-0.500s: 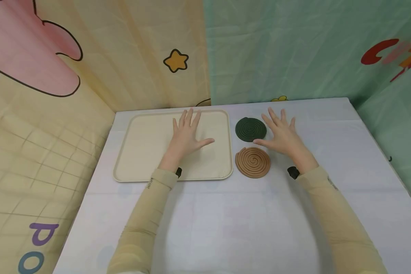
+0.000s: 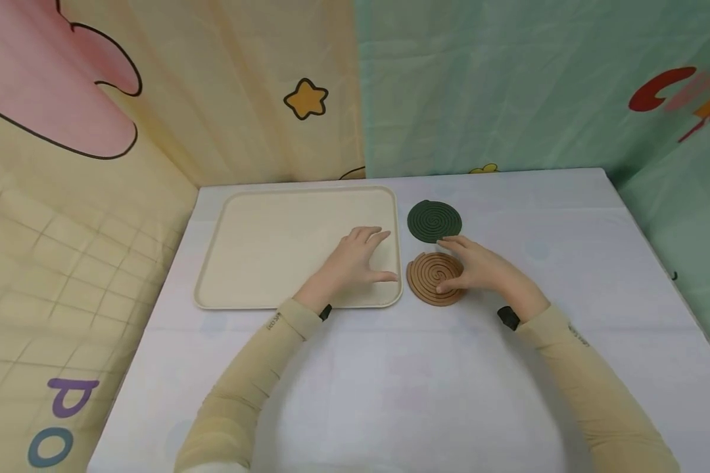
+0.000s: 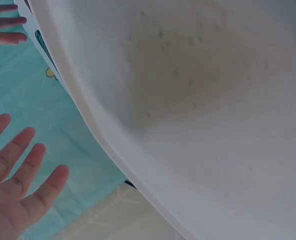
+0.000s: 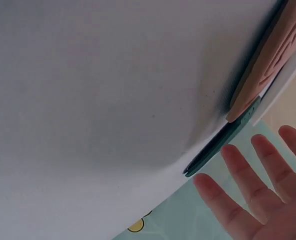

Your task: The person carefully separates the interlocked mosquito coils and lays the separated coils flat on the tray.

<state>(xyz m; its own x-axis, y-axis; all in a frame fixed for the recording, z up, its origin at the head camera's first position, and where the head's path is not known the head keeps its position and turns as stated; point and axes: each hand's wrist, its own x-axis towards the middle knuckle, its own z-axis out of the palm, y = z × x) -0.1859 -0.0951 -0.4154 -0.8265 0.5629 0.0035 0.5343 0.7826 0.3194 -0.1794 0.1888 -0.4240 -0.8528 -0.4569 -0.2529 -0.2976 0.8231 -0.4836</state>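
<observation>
In the head view, a brown spiral-grooved round coaster [image 2: 428, 279] lies flat on the table, with a similar dark green spiral coaster [image 2: 433, 220] behind it. My right hand [image 2: 484, 268] hovers at the brown coaster's right side, thumb over it and fingers reaching toward the gap between the two. The right wrist view has these fingers [image 4: 243, 180] spread, with no coaster between them. My left hand [image 2: 349, 263] is over the right part of a cream tray [image 2: 260, 246], fingers loosely bent and thumb apart, holding nothing. Its spread fingers [image 3: 30, 170] show in the left wrist view.
The rectangular tray has a low raised rim, and both coasters lie just right of it. A pale cloth [image 2: 390, 394] covers the table. Printed curtains [image 2: 479, 85] hang behind the back edge and along both sides.
My left hand has moved right and nearer, its fingers turning from pointing away to pointing right. My right hand has come nearer, its thumb now over the brown coaster; both hands' fingers are less spread.
</observation>
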